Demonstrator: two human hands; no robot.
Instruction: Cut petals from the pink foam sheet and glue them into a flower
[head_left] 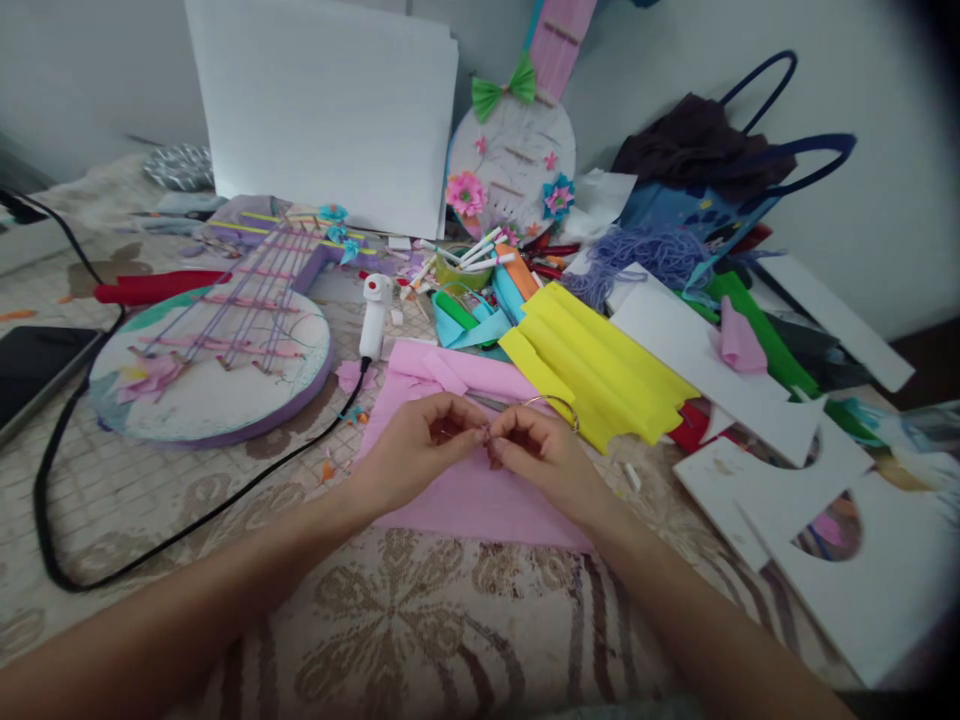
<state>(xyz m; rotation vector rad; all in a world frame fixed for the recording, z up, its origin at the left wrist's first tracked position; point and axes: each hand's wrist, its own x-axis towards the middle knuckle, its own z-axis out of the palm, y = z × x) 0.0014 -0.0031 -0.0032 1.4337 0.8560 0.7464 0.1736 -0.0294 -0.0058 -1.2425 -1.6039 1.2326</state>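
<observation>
My left hand (427, 445) and my right hand (536, 450) meet fingertip to fingertip above a sheet of pink crepe paper (480, 500). Both are closed in a pinch. Whatever lies between the fingertips is too small to make out. A grey blade-like piece (486, 401) shows just behind the fingers, and a thin dark loop (559, 399) curves over my right hand; I cannot tell whether they belong together. Yellow crepe paper (600, 360) lies just beyond my right hand. A white glue gun (375, 315) stands behind my left hand, its black cord (247, 497) running left.
A paper-and-card banjo-like instrument (217, 370) lies at left, and another decorated one (514, 160) leans at the back. White boards (322, 110) stand behind. Purple yarn (645, 260), a blue bag (675, 205) and cut white card (885, 580) crowd the right. A phone-like device (45, 365) lies far left.
</observation>
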